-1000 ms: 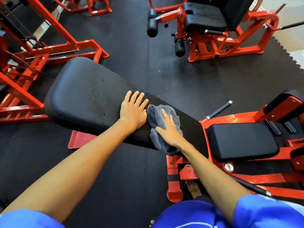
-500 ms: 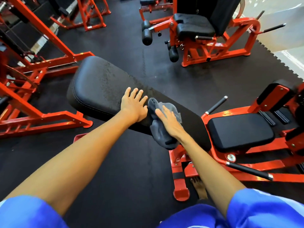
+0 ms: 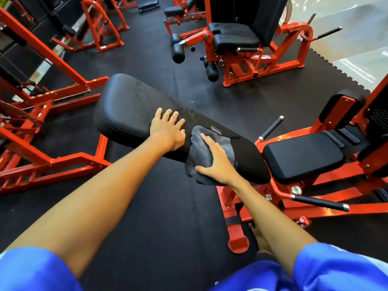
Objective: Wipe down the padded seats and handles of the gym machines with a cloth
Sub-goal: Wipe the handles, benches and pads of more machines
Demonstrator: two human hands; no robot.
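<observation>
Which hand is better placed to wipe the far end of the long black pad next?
Right, likely: the right hand presses the grey cloth on the pad. The left hand lies flat and bare on the pad, holding no cloth.

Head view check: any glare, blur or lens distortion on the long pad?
Head view: wide-angle bending bows the red frames near the edges; left hand, right hand and grey cloth are sharp; soft sheen on the long black pad's far end shows specks; pale floor top right is washed out.
</observation>
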